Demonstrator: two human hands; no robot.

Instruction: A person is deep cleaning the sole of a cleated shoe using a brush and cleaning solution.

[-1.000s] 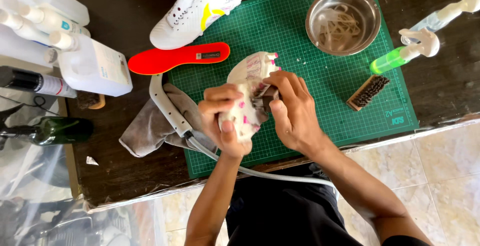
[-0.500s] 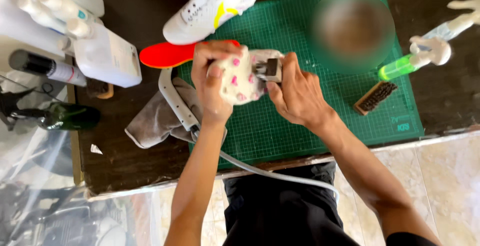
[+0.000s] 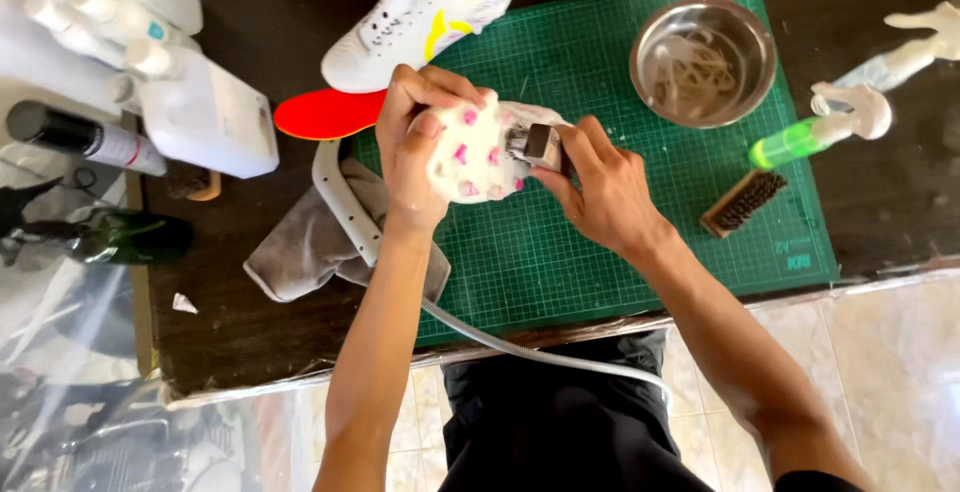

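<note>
- My left hand (image 3: 415,147) is wrapped around a white shoe (image 3: 475,157) with pink studs on its sole, fingers curled over the top, holding it above the green cutting mat (image 3: 620,252).
- My right hand (image 3: 600,192) pinches a small brush (image 3: 535,142) between thumb and fingers, its bristles pressed against the shoe's edge.
- I judge the shoe light and fairly soft in the upper, stiffer along the studded sole; the sole rim is the firm place to grip, and it may be slick if wet.
- A second white shoe (image 3: 410,22) with yellow markings lies at the mat's top, a red insole (image 3: 325,112) beside it.
- A steel bowl (image 3: 700,57) sits on the mat at upper right; a green spray bottle (image 3: 810,132) with a white trigger lies below it, a wooden brush (image 3: 740,202) nearby.
- On the left, a white rectangular container (image 3: 205,117) and a dark bottle (image 3: 85,137) with a pale label band; I cannot tell what they contain.
- A grey cloth (image 3: 300,247) lies at the mat's left edge.
</note>
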